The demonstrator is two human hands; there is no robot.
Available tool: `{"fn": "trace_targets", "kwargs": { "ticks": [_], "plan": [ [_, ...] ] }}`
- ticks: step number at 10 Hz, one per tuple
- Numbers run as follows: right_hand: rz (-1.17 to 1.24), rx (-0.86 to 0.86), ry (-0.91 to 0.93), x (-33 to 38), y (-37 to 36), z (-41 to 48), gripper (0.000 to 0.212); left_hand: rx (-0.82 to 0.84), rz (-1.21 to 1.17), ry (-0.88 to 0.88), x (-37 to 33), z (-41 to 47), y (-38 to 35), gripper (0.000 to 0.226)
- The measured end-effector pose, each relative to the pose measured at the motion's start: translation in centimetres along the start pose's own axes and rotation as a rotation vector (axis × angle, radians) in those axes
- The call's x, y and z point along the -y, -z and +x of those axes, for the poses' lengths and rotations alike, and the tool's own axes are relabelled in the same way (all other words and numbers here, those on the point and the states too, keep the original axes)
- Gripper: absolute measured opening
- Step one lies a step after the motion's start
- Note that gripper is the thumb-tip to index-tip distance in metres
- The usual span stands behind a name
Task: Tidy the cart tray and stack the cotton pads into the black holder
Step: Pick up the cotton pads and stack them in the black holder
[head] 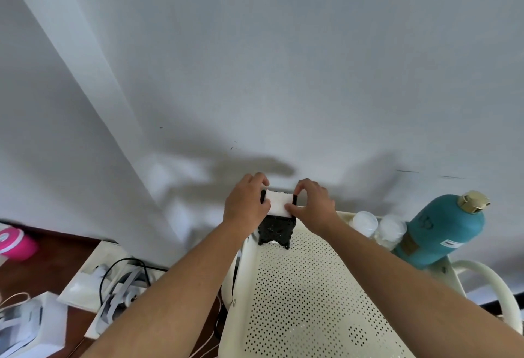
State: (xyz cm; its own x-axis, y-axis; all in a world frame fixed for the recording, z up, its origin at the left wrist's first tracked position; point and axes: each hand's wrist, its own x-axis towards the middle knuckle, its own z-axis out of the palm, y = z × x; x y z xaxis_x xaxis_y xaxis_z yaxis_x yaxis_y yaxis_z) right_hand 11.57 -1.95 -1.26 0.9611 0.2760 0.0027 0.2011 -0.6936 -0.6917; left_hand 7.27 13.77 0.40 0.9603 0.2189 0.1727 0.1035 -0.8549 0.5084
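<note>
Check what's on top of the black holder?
White cotton pads sit at the top of the black holder, pinched by the left hand and right hand. The pad count and the holder's inside are hidden.

teal bottle [442, 230], gold cap | two white jars [364, 223] | pink container [15, 244]

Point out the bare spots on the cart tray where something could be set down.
The perforated tray is bare through its middle and near end, between both forearms. The far end is crowded: the black holder with pads, gripped by left hand and right hand. Far right: two jars and teal bottle.
</note>
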Motion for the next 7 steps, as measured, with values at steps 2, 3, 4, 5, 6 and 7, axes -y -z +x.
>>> {"fn": "trace_targets", "kwargs": {
  "ticks": [2, 3, 4, 5, 6, 7],
  "plan": [
    [-0.068, 0.015, 0.085, -0.5, 0.0, -0.1, 0.009, 0.054, 0.249, -0.104, 0.7, 0.1, -0.1, 0.016],
    [-0.121, 0.034, 0.089, -0.7, 0.1, -0.1, 0.01, 0.113, 0.22, -0.072, 0.8, 0.0, -0.3, 0.017],
    [-0.12, 0.024, 0.121, -0.6, 0.4, -0.2, 0.012, 0.141, 0.182, -0.04, 0.6, 0.0, -0.1, 0.018],
    [-0.067, -0.03, 0.12, -0.6, 1.1, -0.6, 0.015, 0.081, 0.104, -0.031, 0.2, -0.5, 0.3, 0.022],
    [-0.011, -0.087, 0.127, -1.2, 2.3, -1.6, 0.014, -0.054, 0.025, -0.082, -0.5, -1.7, 0.4, 0.021],
    [0.02, -0.13, 0.137, -2.9, 3.4, -4.2, 0.009, -0.117, -0.071, -0.215, -2.4, -4.7, -0.5, 0.017]
  ]
}}
